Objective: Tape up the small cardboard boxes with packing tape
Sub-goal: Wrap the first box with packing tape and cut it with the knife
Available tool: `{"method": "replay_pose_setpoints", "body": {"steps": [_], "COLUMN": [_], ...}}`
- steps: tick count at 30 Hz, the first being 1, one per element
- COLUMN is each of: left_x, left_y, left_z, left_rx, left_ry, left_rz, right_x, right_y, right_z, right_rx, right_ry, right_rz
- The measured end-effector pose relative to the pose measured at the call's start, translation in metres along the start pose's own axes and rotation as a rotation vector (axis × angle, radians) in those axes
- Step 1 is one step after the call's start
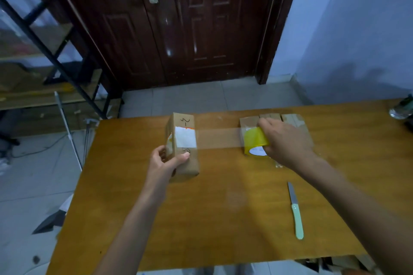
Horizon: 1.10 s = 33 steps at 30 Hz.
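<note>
Forearms enter from the near edge and lead to both hands, which are occupied. Left hand [166, 159] is closed around the near end of a small cardboard box [182, 147], thumb on its top face, holding it at the left-centre of the tabletop [223, 207]. Right hand [283, 138] grips the yellow tape roll [256, 140], drawn off to the right. A clear strip of tape [219, 138] spans taut between box and roll. Risk assessment: the film is thin and glossy; any slack would probably let it twist or fold onto itself, and a skewed pull could lay it crooked over the white label [185, 137]. The box is light, plain kraft board, so a strong pull may drag or tip it if the left grip loosens. Further boxes [290, 119] sit touching in a row behind the roll. A knife [295, 210] with a pale green handle lies well apart on the smooth wood-grain surface; cutting a tensioned strip could release it abruptly.
</note>
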<state>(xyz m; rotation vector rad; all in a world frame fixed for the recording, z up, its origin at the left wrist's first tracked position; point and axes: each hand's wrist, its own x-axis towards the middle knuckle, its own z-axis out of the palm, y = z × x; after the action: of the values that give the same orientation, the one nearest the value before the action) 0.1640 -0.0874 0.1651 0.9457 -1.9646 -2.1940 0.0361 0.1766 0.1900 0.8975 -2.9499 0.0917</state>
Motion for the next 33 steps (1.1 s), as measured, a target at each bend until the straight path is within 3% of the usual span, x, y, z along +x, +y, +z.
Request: {"method": "replay_pose_setpoints", "body": {"steps": [17, 27, 33], "left_x": [-0.029, -0.038, -0.034], "left_y": [0.026, 0.023, 0.02], "left_z": [-0.004, 0.007, 0.005], "left_rx": [-0.409, -0.859, -0.913], "left_ry": [-0.362, -0.686, -0.62], "left_rz": [-0.009, -0.067, -0.089], "right_x": [-0.015, -0.007, -0.003], "right_y": [-0.027, -0.063, -0.073], "right_z": [-0.001, -0.009, -0.017], "right_rx": [0.149, 0.179, 0.195], "right_ry": [-0.082, -0.082, -0.031], "right_rz": [0.039, 0.004, 0.014]}}
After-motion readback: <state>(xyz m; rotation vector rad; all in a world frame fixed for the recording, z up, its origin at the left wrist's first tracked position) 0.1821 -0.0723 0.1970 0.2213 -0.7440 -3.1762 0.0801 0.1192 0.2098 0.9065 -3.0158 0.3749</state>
